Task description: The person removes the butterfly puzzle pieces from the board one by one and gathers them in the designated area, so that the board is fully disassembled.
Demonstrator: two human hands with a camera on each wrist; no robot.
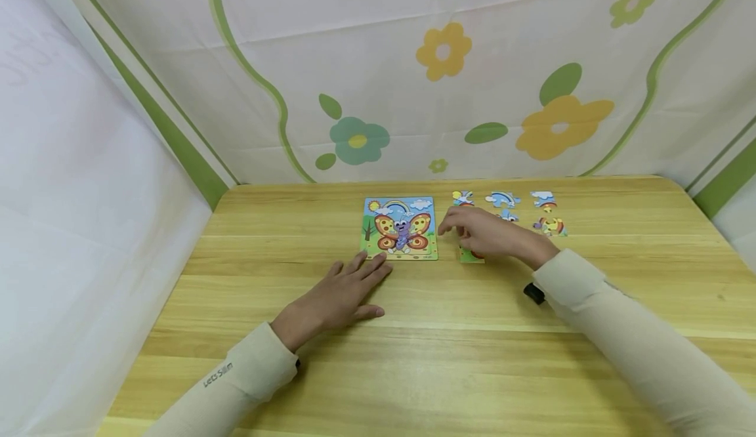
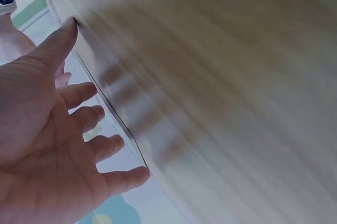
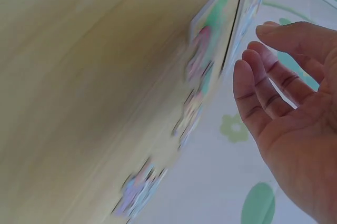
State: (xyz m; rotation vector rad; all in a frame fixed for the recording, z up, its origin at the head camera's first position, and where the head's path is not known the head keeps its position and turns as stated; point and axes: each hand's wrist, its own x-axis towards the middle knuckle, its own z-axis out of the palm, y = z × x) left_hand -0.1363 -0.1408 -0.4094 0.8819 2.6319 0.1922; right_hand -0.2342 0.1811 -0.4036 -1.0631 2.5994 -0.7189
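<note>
A square puzzle board (image 1: 400, 227) with a butterfly picture lies flat near the back of the table. My left hand (image 1: 336, 296) rests palm down, fingers spread, its fingertips at the board's front edge. Just right of the board, my right hand (image 1: 493, 232) hovers over loose puzzle pieces with bent, relaxed fingers. In the right wrist view that hand (image 3: 295, 87) holds nothing. Partly covered by it is a green puzzle piece (image 1: 471, 257); another piece with a sun (image 1: 462, 197) shows behind its fingers.
More loose pieces lie to the right: a rainbow piece (image 1: 504, 199), a cloud piece (image 1: 543, 197), a small blue piece (image 1: 508, 216) and a colourful piece (image 1: 552, 226). A white flowered cloth (image 1: 378, 56) hangs behind the wooden table (image 1: 413, 358).
</note>
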